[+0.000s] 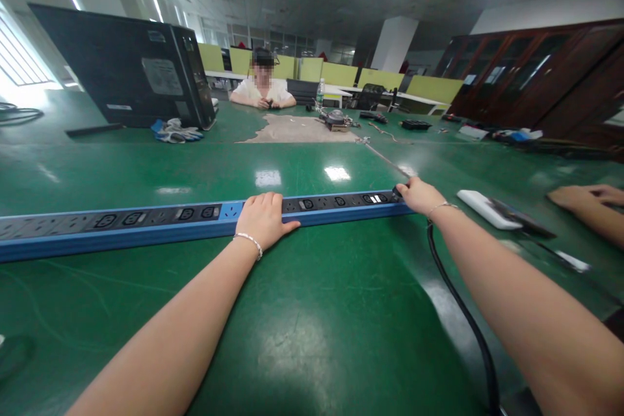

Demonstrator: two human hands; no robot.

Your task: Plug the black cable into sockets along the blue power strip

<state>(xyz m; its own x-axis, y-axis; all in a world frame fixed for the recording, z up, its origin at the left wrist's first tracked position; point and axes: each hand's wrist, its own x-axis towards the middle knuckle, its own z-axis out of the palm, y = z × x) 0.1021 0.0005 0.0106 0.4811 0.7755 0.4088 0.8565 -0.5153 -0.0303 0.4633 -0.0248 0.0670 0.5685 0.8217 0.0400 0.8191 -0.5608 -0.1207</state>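
A long blue power strip (336, 209) with black socket faces lies across the green table. Over its middle lies my left hand (266, 218), fingers together over the far edge and thumb along the near side, gripping it. At the strip's right end, my right hand (420, 196) is closed on a black plug (398, 191), mostly hidden by the fingers. A thick black cable (458, 302) runs down from below my right hand toward the bottom edge. Whether the plug sits in a socket, I cannot tell.
Far left on the green table (302, 312) stands a black computer case (146, 78), with gloves (176, 131) beside it. A white power strip (487, 209) lies right of my right hand. Another person's hands (585, 198) rest at the right; someone sits across the table.
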